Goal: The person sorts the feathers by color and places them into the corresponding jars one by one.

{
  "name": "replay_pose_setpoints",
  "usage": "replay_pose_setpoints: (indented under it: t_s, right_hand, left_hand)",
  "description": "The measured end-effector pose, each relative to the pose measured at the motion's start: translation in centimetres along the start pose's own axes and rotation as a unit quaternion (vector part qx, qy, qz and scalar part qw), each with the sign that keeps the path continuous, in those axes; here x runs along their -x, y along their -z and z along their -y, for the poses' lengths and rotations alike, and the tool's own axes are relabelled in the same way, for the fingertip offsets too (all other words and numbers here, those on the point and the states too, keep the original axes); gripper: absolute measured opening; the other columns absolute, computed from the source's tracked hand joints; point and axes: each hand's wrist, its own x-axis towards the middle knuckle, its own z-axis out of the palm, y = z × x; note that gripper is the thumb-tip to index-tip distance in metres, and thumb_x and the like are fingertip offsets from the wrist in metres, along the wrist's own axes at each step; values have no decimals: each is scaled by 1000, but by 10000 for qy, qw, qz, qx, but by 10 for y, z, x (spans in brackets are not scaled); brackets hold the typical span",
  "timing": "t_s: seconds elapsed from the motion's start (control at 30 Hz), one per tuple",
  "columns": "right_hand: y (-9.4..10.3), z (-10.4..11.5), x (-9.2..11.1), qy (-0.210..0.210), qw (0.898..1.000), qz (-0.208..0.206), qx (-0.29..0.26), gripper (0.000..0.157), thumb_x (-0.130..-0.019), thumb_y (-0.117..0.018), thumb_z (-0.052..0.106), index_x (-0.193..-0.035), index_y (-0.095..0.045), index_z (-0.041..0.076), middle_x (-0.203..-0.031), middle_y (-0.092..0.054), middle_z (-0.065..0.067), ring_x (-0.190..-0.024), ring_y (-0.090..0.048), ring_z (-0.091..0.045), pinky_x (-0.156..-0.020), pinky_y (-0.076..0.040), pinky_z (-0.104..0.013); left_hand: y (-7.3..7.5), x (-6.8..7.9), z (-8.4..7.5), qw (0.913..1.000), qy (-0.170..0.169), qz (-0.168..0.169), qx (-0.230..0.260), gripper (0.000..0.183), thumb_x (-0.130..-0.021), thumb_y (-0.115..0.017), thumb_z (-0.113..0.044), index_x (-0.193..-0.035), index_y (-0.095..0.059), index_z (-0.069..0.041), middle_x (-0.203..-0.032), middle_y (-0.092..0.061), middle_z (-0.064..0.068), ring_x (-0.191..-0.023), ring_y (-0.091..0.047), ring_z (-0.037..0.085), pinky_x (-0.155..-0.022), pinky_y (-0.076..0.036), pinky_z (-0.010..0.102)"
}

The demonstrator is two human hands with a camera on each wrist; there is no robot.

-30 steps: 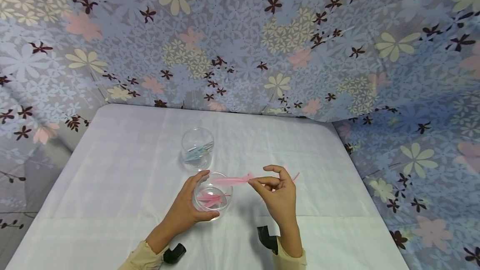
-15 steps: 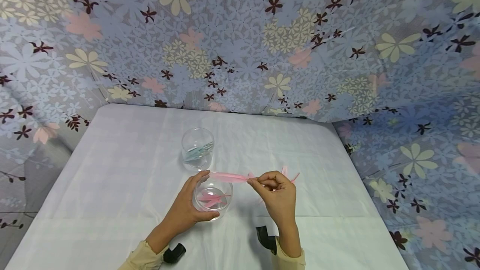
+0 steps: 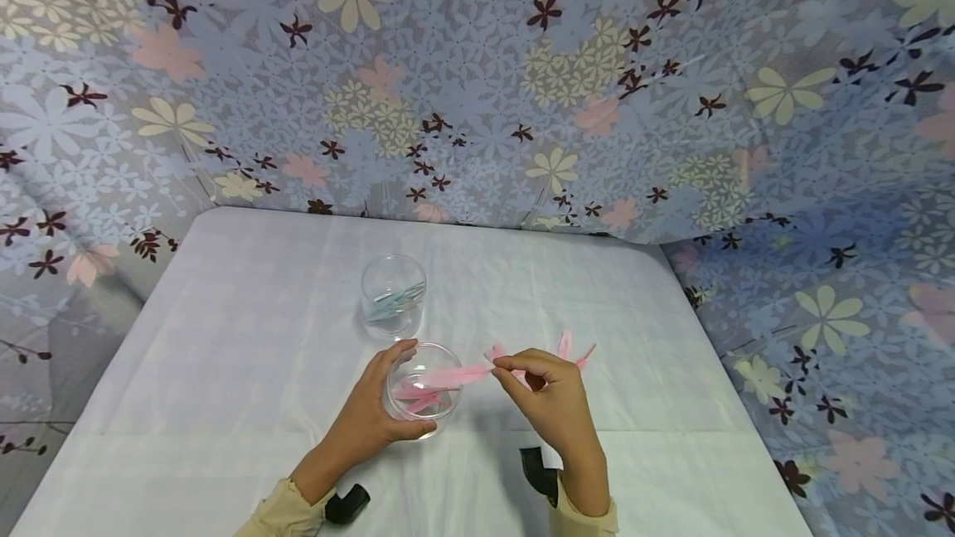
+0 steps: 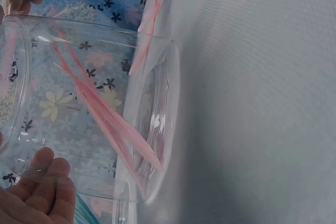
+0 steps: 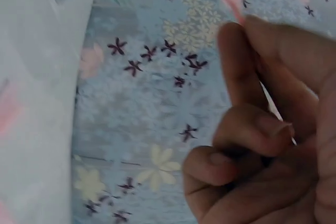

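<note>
My left hand [image 3: 366,408] grips a clear glass cup [image 3: 452,411], thumb on the near side and fingers on the far left side. Inside the cup several pink feathers [image 4: 110,119] lean against the wall, quills up in the left wrist view. Between thumb and index finger, my right hand [image 3: 558,400] pinches another pink feather [image 3: 455,376] by its quill end. That feather lies nearly level, its broad part overlapping the cup's opening in the head view. More pink feathers [image 3: 564,345] lie on the white table just beyond the right hand, partly hidden by it.
A second clear cup [image 3: 392,266] stands behind the first, with teal feathers [image 3: 395,302] in it. White cloth covers the table [image 3: 246,355]. Flower-patterned fabric [image 3: 477,81] hangs along the back and right side. Black wrist mounts [image 3: 347,505] sit at both sleeves.
The right hand has turned and lowered the pinched feather from the cup's far rim to over its opening. Its raised fingers have curled in, uncovering feathers behind. The left hand stays put.
</note>
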Motion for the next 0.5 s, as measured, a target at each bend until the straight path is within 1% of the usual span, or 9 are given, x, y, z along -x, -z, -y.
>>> replay_pose_setpoints:
  t_s: [0.03,0.1,0.23,0.3,0.37,0.4,0.47,0.5]
  right_hand:
    - [1,2,-1,103,9998,133,78,13,-86,-80,10,-92,-80,21,-86,-73,9,-61,-43,-5,-54,-38,-21]
    - [0,6,-5,359,9984,356,260,16,-85,-80,7,-91,-79,22,-87,-73,9,-66,-48,-4,-56,-41,-21]
    - [-12,18,-16,902,9907,778,665,15,-84,-80,5,-90,-78,20,-88,-73,11,-78,-60,-4,-64,-49,-25]
    - [-21,21,-20,1152,9854,934,838,13,-84,-81,7,-90,-78,18,-87,-73,12,-80,-63,-4,-68,-52,-27]
    - [-30,24,-22,1299,9817,1020,944,11,-84,-81,9,-90,-79,17,-87,-73,12,-83,-65,-4,-74,-54,-28]
    - [-34,25,-22,1338,9809,1028,967,10,-83,-82,10,-90,-79,17,-87,-74,12,-84,-66,-4,-75,-54,-28]
    - [-41,26,-21,1360,9804,1003,1010,10,-82,-83,11,-90,-80,17,-87,-74,12,-83,-66,-5,-74,-53,-26]
    - [-44,26,-21,1348,9808,979,1014,10,-82,-84,12,-89,-80,18,-87,-74,12,-82,-66,-5,-73,-52,-25]
  left_hand:
    - [0,0,0,10000,12,-12,8,109,-61,-98,-31,-152,-39,-27,-147,-47,-2,-130,-50,27,-104,-42,54]
    - [1,0,0,10000,71,-16,19,109,-60,-98,-30,-152,-38,-31,-147,-47,-3,-131,-50,27,-104,-42,55]
    - [1,0,-1,9998,152,-42,128,110,-60,-99,-28,-151,-37,-38,-147,-48,0,-131,-50,29,-105,-41,56]
    - [1,0,-1,9998,127,-39,171,110,-60,-98,-27,-151,-38,-35,-147,-48,3,-132,-49,29,-105,-41,56]
    - [1,1,-2,9998,79,-21,182,110,-60,-98,-27,-152,-38,-32,-147,-47,4,-131,-50,29,-103,-42,56]
    - [1,1,-1,9999,48,-18,163,109,-61,-98,-27,-152,-38,-31,-147,-47,4,-130,-50,28,-103,-42,56]
    - [0,1,-1,9999,-21,-25,116,109,-61,-98,-29,-152,-38,-29,-148,-47,1,-129,-50,28,-102,-43,56]
    - [0,1,-1,10000,-45,-23,74,109,-62,-98,-30,-153,-37,-30,-148,-46,-1,-129,-50,27,-102,-44,55]
